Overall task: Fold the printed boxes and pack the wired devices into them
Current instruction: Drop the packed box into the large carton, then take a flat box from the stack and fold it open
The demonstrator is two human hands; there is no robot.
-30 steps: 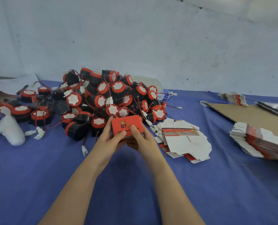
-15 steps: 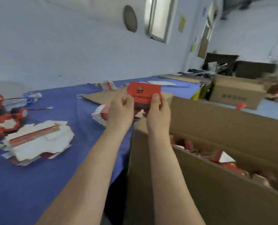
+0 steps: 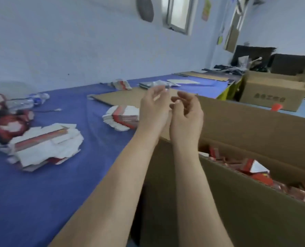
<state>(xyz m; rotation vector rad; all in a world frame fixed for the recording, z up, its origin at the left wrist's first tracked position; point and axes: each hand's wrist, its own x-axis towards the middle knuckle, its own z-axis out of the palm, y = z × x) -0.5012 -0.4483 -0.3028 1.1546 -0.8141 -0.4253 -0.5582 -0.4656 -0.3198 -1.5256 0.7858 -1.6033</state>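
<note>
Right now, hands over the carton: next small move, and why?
Probably reach the left hand to the stack of flat printed boxes and take one: it and the right hand hold nothing above the carton, and a pile of wired devices lies unpacked.

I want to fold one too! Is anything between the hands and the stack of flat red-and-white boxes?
Nothing visible is. The left hand, holding nothing, hangs just right of the stack of flat red-and-white printed cardboard boxes on the blue tablecloth.
</note>
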